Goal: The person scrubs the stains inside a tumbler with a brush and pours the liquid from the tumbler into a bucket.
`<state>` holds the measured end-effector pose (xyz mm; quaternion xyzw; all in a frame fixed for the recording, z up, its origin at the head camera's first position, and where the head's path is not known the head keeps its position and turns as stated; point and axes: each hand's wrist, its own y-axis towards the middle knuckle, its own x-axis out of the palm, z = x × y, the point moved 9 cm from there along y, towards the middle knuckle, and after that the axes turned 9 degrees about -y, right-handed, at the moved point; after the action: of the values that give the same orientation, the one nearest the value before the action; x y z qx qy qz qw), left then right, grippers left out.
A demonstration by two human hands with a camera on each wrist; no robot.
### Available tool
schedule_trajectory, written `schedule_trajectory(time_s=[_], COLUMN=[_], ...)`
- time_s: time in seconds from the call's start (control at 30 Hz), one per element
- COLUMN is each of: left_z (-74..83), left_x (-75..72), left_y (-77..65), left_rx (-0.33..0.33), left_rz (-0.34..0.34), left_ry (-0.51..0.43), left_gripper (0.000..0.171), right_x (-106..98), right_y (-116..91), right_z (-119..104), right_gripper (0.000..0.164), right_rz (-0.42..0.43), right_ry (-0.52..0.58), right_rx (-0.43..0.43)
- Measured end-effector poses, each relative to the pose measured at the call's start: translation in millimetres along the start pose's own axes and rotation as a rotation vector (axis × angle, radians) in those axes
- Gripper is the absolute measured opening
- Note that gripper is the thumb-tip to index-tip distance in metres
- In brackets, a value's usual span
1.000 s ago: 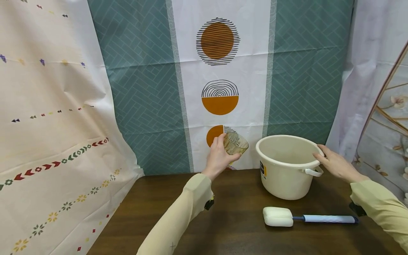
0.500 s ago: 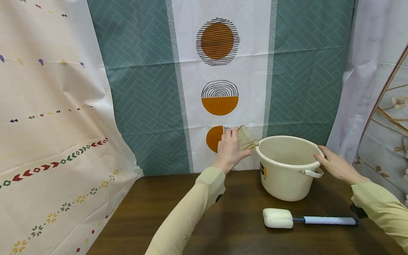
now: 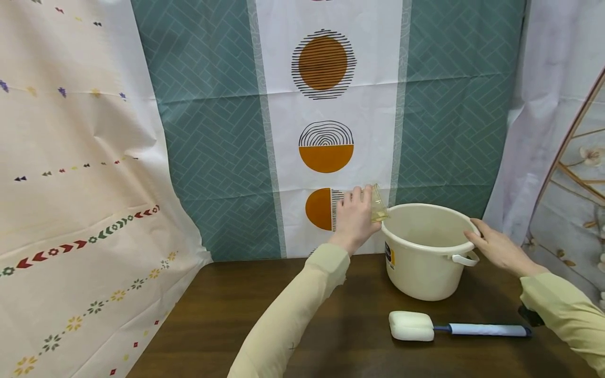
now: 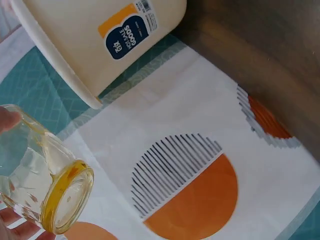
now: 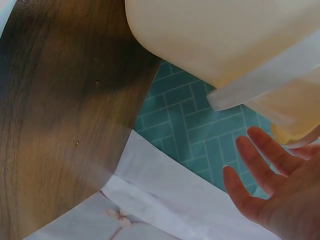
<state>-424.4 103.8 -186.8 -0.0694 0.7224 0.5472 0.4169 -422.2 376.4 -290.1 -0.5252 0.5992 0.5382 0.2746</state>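
My left hand point(image 3: 353, 218) grips a clear, yellowish glass tumbler point(image 3: 379, 205), tipped on its side with its mouth toward the bucket's left rim. In the left wrist view the glass point(image 4: 32, 172) shows its thick amber base, with fingertips around its wall. The cream plastic bucket point(image 3: 420, 275) stands upright on the table, a white handle point(image 3: 465, 259) hanging at its right side. My right hand point(image 3: 503, 249) holds the bucket's right rim, thumb over the edge. In the right wrist view its other fingers point(image 5: 260, 170) spread loosely outside the wall.
A sponge brush with a white foam head point(image 3: 411, 326) and pale blue handle point(image 3: 487, 329) lies in front of the bucket on the dark wood table point(image 3: 227, 315). Patterned cloths hang behind point(image 3: 212, 157) and on both sides.
My left hand has carried the tumbler rightward to the bucket's rim, tilting it further over. My right hand has stayed at the rim.
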Motion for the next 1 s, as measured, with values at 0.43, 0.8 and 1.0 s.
schedule_trajectory(time_s=[0.43,0.8,1.0], left_z=[63.5,101.7,108.9], left_x=[12.2,28.0,28.0], left_y=[18.2,6.2,4.0], left_rx=[0.278,0.565,0.617], left_rz=[0.080,0.183,0.197], left_ry=[0.318,0.520,0.556], left_gripper=[0.047,0.036,0.038], right_x=[0.3,1.5,1.1], right_y=[-0.8,-4.3,-4.3], right_z=[-2.4,-5.5,-3.3], right_gripper=[0.062,0.063,0.064], right_rz=[-0.024,-0.023,-0.029], right_ry=[0.006,-0.003,0.001], right_rx=[0.022,0.012,0.020])
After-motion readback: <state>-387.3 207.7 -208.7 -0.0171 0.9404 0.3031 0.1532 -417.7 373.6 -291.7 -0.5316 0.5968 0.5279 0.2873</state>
